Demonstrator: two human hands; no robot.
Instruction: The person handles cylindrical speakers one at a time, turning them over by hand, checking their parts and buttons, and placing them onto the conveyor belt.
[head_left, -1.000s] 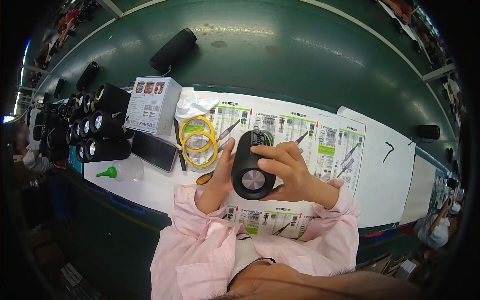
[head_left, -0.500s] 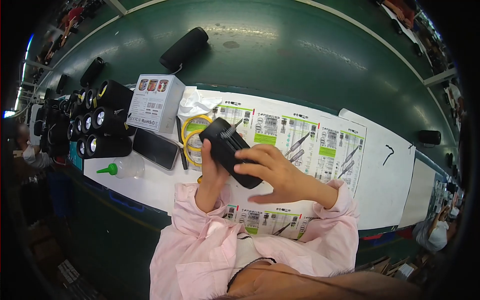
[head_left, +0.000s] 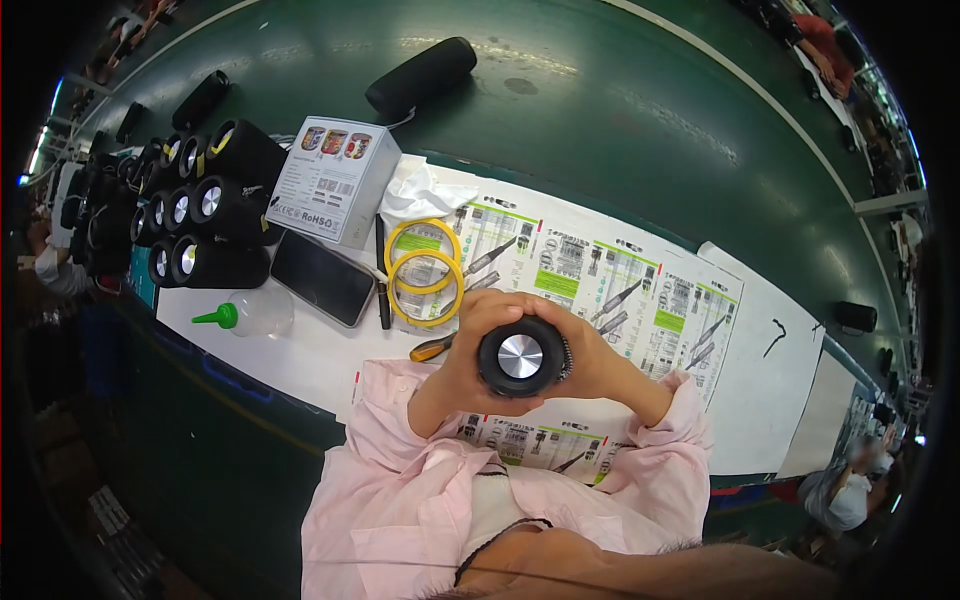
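Head view showed the left hand (head_left: 462, 365) and the right hand (head_left: 592, 358) clamped around the black cylinder (head_left: 521, 357), above the printed sheets (head_left: 600, 262). Its silver end faced the camera; its far end was hidden, and most fingertips were hard to see.

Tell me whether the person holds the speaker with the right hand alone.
No, the left hand and the right hand are both wrapped around the speaker, one on each side.
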